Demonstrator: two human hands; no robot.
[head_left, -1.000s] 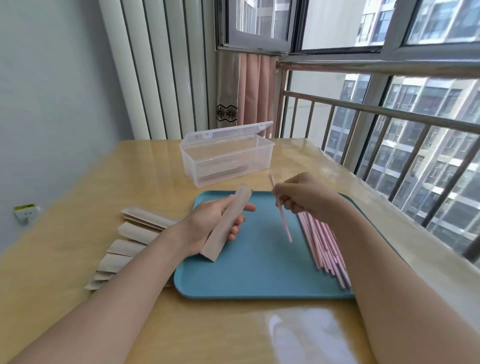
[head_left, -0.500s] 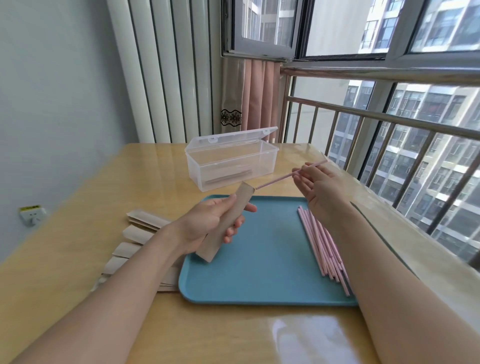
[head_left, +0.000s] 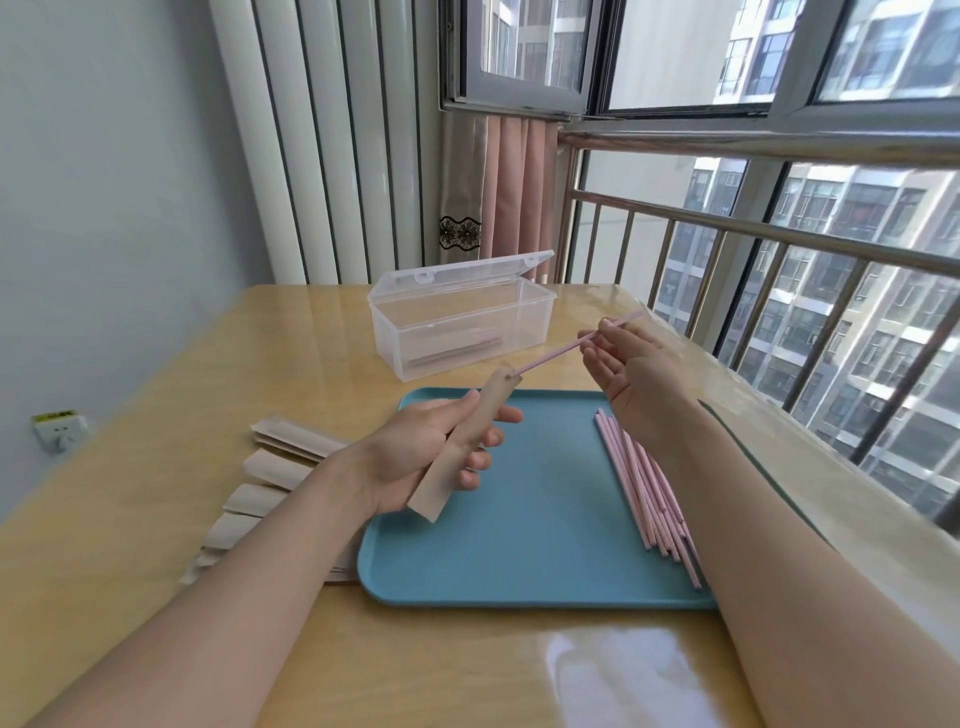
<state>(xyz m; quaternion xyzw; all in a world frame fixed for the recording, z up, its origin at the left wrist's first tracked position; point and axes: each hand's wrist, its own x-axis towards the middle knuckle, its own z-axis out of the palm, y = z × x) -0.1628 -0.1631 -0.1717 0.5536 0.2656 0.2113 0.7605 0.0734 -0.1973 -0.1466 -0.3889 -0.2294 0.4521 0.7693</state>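
My left hand (head_left: 415, 452) grips a long beige paper sleeve (head_left: 470, 436), tilted up to the right above the blue tray (head_left: 524, 545). My right hand (head_left: 631, 374) pinches a thin pink straw (head_left: 561, 351) near its far end. The straw's near tip sits at the sleeve's open top end. Several more pink straws (head_left: 649, 493) lie in a bundle on the tray's right side. More beige sleeves (head_left: 270, 467) lie fanned out on the table left of the tray, partly hidden by my left forearm.
A clear plastic box (head_left: 462, 322) with its lid up stands behind the tray and holds a few wrapped pieces. The wooden table (head_left: 156, 493) ends at a metal railing (head_left: 779, 249) on the right. A wall socket (head_left: 60, 428) is at the left.
My right hand lifted the pink straw from the tray, turned it flat and brought its tip to the sleeve's open end. My left hand kept the sleeve and raised it slightly.
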